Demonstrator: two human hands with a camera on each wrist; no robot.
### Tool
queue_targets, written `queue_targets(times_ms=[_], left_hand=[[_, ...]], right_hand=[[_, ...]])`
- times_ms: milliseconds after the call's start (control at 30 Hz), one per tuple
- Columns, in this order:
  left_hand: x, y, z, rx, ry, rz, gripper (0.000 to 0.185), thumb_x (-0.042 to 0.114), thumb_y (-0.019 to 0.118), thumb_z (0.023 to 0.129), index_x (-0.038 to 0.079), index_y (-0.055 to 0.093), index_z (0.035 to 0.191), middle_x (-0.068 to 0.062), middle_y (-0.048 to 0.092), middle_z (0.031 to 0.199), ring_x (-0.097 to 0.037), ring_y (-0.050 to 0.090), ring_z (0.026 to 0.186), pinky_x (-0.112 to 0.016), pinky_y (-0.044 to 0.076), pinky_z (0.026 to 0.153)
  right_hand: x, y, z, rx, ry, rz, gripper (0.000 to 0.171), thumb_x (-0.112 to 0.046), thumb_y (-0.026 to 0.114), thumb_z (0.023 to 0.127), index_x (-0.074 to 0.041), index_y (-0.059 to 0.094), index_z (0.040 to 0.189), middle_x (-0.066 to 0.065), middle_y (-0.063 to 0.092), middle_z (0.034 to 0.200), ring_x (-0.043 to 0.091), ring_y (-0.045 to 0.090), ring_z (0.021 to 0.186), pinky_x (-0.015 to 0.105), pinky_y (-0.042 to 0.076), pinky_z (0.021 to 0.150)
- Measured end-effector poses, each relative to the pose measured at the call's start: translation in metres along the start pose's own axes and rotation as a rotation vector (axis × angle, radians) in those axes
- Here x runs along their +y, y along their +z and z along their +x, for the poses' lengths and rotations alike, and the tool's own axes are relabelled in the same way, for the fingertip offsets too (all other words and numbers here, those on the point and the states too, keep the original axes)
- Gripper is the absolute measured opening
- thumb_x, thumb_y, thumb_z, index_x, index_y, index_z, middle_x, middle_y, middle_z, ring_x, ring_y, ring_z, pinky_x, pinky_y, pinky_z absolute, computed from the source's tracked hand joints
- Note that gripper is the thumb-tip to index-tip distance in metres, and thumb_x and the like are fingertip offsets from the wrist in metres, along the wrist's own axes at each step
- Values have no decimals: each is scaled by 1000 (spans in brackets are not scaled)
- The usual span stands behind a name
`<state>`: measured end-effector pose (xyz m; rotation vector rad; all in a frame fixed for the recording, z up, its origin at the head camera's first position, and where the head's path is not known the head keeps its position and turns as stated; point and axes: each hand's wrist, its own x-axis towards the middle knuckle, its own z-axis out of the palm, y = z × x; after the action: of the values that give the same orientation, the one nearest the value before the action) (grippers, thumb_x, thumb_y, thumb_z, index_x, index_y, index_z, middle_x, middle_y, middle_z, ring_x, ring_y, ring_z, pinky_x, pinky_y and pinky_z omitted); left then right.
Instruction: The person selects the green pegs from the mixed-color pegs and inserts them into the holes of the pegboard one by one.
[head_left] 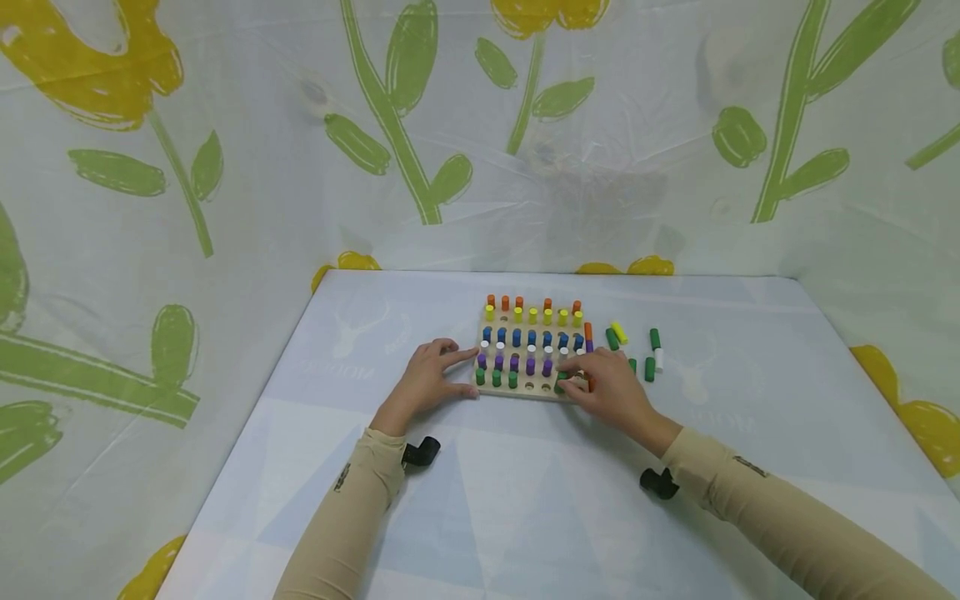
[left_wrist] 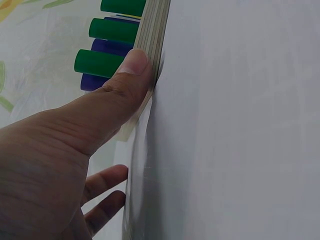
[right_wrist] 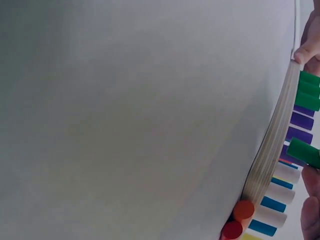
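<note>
No readable text; faint print on tablecloth [head_left: 360, 371] illegible.

The wooden pegboard [head_left: 534, 392] lies flat on the table, its holes filled with upright pegs in rows: orange at 12 o'clock, then yellow, blue, white, purple, and green along the 6 o'clock edge (two holes there are bare). A green peg [head_left: 561, 382] stands tilted at the front row's 3 o'clock end, over a hole, not clearly seated
</note>
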<state>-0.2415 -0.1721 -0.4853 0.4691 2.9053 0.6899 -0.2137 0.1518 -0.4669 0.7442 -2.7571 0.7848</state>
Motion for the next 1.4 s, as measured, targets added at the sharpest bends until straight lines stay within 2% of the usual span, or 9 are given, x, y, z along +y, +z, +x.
queue_targets(times_ms=[233,433,900,1233,1400], left_hand=[[1,0,-2,2,6,4,79,52,82,80,28,52,150,-12,48,143,-36,40,133,-50,31,116],[0,1,-1,2,2,2,79,52,82,80,29,52,150,-12,47,144,-37,39,134,-50,31,116],[-1,2,0,7,4,3,79,53,82,80,30,52,150,-11,47,144,-36,39,134,-51,32,116],[-1,0,0,2,-8,3,78,52,82,81,30,53,150,-11,47,144,-36,39,134,-51,33,115],[0,0,-1,4,-11,-5,78,51,82,80,29,53,150,-11,47,145,-36,39,134,-51,33,115]], right_hand=[[-4,3,2,-20,9,-5,23,-25,79,90,-15,77,111,-1,76,105,17,54,85,40,37,81],[-7,6,6,-29,-12,-3,22,-25,78,91,-14,77,110,-3,75,97,17,58,88,43,40,85],[-14,10,10,-19,-23,-12,23,-25,81,89,-14,78,109,0,76,102,17,56,86,40,39,80],[-18,14,15,-59,-3,-10,23,-27,79,90,-16,78,111,-3,76,101,17,56,90,41,42,87],[-21,15,17,-72,-2,-26,23,-29,79,91,-17,78,111,-3,76,103,17,56,91,39,41,85]])
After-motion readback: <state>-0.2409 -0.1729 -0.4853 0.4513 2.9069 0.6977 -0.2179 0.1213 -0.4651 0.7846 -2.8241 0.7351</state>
